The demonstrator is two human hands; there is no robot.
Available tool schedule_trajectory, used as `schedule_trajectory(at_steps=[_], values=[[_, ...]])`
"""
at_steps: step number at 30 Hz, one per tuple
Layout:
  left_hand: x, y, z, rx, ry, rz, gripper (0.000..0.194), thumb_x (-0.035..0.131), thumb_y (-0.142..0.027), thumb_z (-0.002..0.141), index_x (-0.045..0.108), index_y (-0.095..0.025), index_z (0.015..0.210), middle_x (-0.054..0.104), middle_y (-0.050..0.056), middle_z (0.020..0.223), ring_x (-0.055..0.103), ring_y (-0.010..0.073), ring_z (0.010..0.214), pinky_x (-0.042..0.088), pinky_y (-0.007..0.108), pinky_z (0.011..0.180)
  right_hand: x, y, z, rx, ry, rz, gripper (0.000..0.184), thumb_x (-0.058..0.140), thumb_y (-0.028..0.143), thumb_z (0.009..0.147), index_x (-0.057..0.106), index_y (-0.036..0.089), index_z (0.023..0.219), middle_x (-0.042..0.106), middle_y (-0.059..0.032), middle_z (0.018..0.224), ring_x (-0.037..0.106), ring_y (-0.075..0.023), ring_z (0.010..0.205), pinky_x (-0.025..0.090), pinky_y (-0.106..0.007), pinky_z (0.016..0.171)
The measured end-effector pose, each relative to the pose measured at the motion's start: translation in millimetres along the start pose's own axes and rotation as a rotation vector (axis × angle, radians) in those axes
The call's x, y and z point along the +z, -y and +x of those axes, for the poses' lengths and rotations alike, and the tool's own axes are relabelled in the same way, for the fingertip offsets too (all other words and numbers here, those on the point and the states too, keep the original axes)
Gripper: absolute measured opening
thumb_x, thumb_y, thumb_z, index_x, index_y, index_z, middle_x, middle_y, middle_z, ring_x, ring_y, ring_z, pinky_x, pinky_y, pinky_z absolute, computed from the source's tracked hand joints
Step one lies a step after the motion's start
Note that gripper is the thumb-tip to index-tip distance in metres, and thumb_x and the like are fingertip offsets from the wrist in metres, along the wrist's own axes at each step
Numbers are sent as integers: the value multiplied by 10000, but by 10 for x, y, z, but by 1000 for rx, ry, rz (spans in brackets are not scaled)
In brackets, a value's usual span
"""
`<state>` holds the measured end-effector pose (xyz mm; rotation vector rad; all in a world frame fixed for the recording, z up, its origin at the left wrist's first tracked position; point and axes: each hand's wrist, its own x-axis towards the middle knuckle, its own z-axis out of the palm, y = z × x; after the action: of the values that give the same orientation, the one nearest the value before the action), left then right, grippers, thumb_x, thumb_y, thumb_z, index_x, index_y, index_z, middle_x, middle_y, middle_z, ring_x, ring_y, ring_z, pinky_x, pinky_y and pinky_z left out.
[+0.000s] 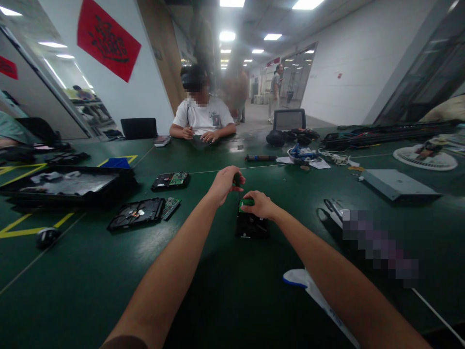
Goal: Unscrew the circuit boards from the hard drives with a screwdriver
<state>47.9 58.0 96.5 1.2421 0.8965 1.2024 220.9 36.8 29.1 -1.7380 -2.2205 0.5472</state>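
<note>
At the centre of the frame, a black drive (252,229) lies on the green table (203,300), its upper part covered by the fingers. The right hand (258,205) pinches a green board (247,202) at the drive's top left corner; the hand hides much of the board, so whether it is still attached cannot be made out. The left hand (228,185) is just above, its fingers curled; a dark patch shows between them, and I cannot tell whether they grip anything. The lower frame edge cuts off both forearms.

A white strip with a blue edge (296,277) in the lower right runs partly behind the right forearm. Pixelation covers a long object (379,247) at right, leaving its nature unclear.

The black tray (123,188) at the left holds pale crumpled scraps over a silvery surface, too indistinct to name. The white round grille (403,156) at far right carries a brownish, tangled heap. Left of centre, an open black casing (125,215) has small pale pieces inside, with a loose circuit board (170,208) just beside it. In the upper middle sits a person in a white shirt (203,116), face pixelated.
</note>
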Motion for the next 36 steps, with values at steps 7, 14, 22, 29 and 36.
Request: schedule_trajectory(at_steps=[7, 14, 22, 29, 36], values=[[38, -5, -24, 28, 16, 78, 251, 620, -417, 836, 674, -173, 842, 687, 71, 745, 654, 191, 682, 528, 264, 504, 10, 5, 11, 9, -4, 3, 429, 752, 523, 836, 704, 310, 1205, 681, -59, 1287, 613, -302, 1201, 474, -418, 957], [-58, -14, 14, 46, -87, 105, 228, 650, -409, 809, 655, -182, 788, 672, 58, 783, 643, 176, 722, 538, 239, 515, 6, 2, -9, 4, -9, 13, 431, 753, 532, 840, 707, 311, 1208, 685, -58, 1287, 618, -305, 1196, 479, -414, 945], [53, -77, -56, -25, 36, 46, 214, 691, -371, 830, 674, -166, 889, 692, 75, 808, 657, 177, 728, 545, 232, 509, 30, -6, 20, 12, -19, -6, 425, 758, 517, 833, 711, 313, 1203, 686, -50, 1280, 615, -302, 1212, 477, -407, 962], [25, -45, -16, -52, 18, -143, 159, 685, -314, 844, 646, -159, 849, 708, 98, 837, 689, 198, 797, 628, 318, 648, 15, -9, 3, 6, -11, 5, 437, 750, 529, 839, 698, 312, 1214, 684, -54, 1285, 610, -308, 1210, 475, -420, 954], [112, -89, -84, 44, 75, 127, 177, 658, -311, 848, 713, -145, 818, 676, 81, 785, 644, 174, 742, 603, 279, 604, 32, -12, 17, -7, -21, -17, 443, 746, 515, 839, 695, 301, 1223, 675, -61, 1303, 602, -318, 1221, 471, -434, 967]])
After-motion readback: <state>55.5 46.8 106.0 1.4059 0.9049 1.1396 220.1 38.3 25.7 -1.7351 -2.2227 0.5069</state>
